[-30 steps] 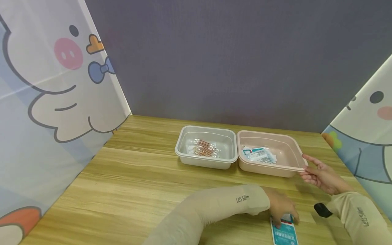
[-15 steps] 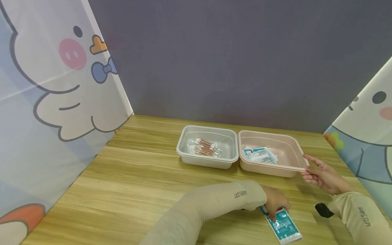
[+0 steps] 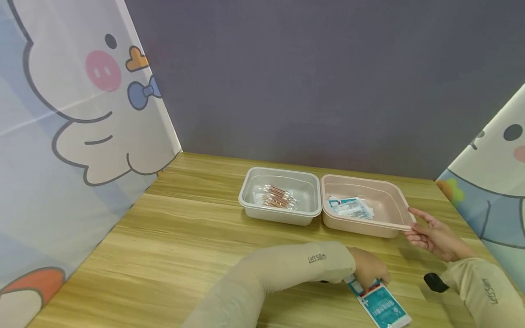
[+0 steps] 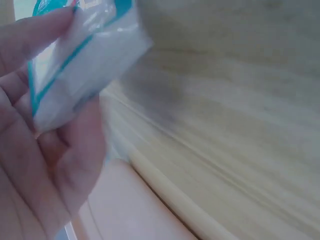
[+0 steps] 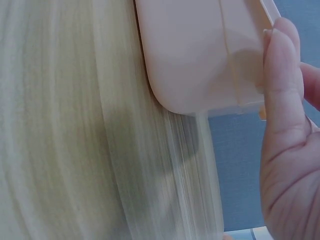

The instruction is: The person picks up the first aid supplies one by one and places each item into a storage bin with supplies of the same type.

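In the head view my left hand [image 3: 371, 269] holds a teal-and-white printed packet [image 3: 384, 307] by its upper end, low over the front right of the table. The left wrist view shows the fingers and thumb pinching this packet [image 4: 85, 65]; part of it is hidden behind the fingers. My right hand [image 3: 436, 237] pinches the right rim of a pink plastic bin [image 3: 385, 226], with thumb on one side and fingers on the other, as the right wrist view also shows. Several small white-and-teal packets [image 3: 352, 208] lie inside that bin.
Left of the pink bin, almost touching it, stands a grey-white bin [image 3: 279, 216] holding several clear-wrapped swabs with reddish-brown sticks [image 3: 278, 197]. A dark grey partition [image 3: 303, 82] rises behind the wooden table [image 3: 197, 237]. Cartoon-printed panels [image 3: 110, 136] flank both sides.
My left hand has shifted slightly left and away from the front edge, and the packet has turned so its near end points right. The right hand keeps its grip on the bin rim.
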Available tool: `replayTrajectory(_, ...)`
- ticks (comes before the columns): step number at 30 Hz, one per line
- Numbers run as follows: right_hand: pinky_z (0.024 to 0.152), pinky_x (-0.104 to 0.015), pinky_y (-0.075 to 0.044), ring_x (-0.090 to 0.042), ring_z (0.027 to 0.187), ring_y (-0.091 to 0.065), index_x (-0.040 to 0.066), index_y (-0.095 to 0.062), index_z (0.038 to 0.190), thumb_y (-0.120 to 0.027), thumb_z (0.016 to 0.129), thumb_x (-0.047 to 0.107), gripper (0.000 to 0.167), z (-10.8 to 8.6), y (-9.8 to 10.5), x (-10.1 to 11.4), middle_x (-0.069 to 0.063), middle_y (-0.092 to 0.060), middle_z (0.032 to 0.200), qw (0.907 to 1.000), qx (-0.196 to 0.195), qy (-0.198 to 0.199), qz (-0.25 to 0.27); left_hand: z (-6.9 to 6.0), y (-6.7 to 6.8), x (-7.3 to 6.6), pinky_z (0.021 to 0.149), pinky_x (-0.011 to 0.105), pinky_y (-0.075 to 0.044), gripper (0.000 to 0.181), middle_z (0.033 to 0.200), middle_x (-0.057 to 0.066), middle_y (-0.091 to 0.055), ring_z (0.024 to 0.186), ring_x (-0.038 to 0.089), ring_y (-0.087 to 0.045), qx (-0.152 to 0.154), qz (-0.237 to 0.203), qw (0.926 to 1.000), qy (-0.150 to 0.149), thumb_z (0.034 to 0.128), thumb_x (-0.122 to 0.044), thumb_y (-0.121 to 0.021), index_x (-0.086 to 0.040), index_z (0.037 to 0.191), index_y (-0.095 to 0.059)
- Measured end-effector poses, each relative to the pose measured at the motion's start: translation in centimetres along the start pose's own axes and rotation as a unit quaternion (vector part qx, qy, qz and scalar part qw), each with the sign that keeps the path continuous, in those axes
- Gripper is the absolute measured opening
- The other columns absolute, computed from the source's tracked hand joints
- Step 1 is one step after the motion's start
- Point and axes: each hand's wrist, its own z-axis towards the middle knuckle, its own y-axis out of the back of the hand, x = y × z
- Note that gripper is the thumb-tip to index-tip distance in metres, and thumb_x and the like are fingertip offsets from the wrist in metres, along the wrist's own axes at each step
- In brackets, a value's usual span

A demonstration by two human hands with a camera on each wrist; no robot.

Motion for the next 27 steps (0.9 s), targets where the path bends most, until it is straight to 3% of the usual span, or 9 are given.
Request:
replayTrajectory(5, 0.075, -0.026, -0.054, -0.019, 0.086, -0.07, 0.031, -0.058, 0.126, -0.031, 0.103, -0.002, 0.049, -0.1, 0.2, -0.1, -0.015, -0.071, 0.096, 1.0, 0.005, 0.002, 0.008, -0.9, -0.1, 0.6, 0.065, 0.011, -0.041, 0.02, 0.097, -0.012, -0.057, 0.081, 0.0, -0.051, -0.017, -0.047, 0.9985, -0.02, 0.0855, -0.011, -0.073, -0.017, 0.102, -0.064)
replayTrajectory(11, 0.076, -0.025, -0.054, -0.018, 0.086, -0.07, 0.031, -0.058, 0.127, -0.031, 0.103, -0.003, 0.05, -0.1, 0.3, -0.1, -0.015, -0.071, 0.096, 0.9999, 0.016, 0.0, 0.002, -2.6, 0.2, 2.2, 0.063, 0.011, -0.043, 0.024, 0.104, -0.011, -0.058, 0.071, 0.001, -0.053, -0.047, -0.111, 0.9917, -0.044, 0.0893, -0.013, -0.069, -0.015, 0.112, -0.062)
replayTrajectory(16, 0.076, -0.026, -0.054, -0.019, 0.086, -0.07, 0.03, -0.057, 0.127, -0.031, 0.103, -0.003, 0.049, -0.2, 0.6, 0.5, -0.015, -0.071, 0.097, 0.9997, 0.022, 0.001, 0.005, -3.7, 0.4, 3.2, 0.051, 0.015, -0.045, 0.02, 0.092, -0.007, -0.055, 0.052, 0.005, -0.049, -0.071, -0.18, 0.9809, -0.022, 0.0916, -0.011, -0.066, -0.014, 0.111, -0.06)
replayTrajectory(21, 0.076, -0.026, -0.054, -0.019, 0.086, -0.07, 0.031, -0.058, 0.125, -0.033, 0.103, -0.001, 0.047, 0.0, 0.7, 0.5, -0.015, -0.071, 0.096, 0.9999, 0.013, -0.01, 0.002, -5.0, 0.7, 4.8, 0.057, 0.013, -0.045, 0.019, 0.09, -0.006, -0.056, 0.064, 0.003, -0.05, -0.115, -0.194, 0.9739, -0.025, 0.0901, -0.011, -0.068, -0.011, 0.108, -0.062)
replayTrajectory(25, 0.076, -0.026, -0.054, -0.019, 0.086, -0.07, 0.031, -0.059, 0.125, -0.033, 0.103, -0.001, 0.046, 0.1, 0.6, 0.3, -0.015, -0.071, 0.096, 0.9998, 0.014, -0.012, 0.001, -6.4, 1.1, 6.3, 0.066, 0.01, -0.04, 0.017, 0.088, -0.007, -0.057, 0.076, 0.001, -0.048, -0.155, -0.186, 0.9704, 0.0, 0.0897, -0.014, -0.069, -0.012, 0.105, -0.063)
replayTrajectory(27, 0.076, -0.026, -0.054, -0.019, 0.085, -0.07, 0.032, -0.058, 0.125, -0.032, 0.103, -0.001, 0.047, 0.2, 0.6, 0.2, -0.015, -0.071, 0.096, 0.9998, 0.017, -0.012, 0.002, -7.4, 1.2, 7.0, 0.065, 0.011, -0.042, 0.015, 0.085, -0.007, -0.058, 0.071, 0.002, -0.051, -0.169, -0.192, 0.9664, 0.024, 0.0902, -0.016, -0.069, -0.013, 0.104, -0.064)
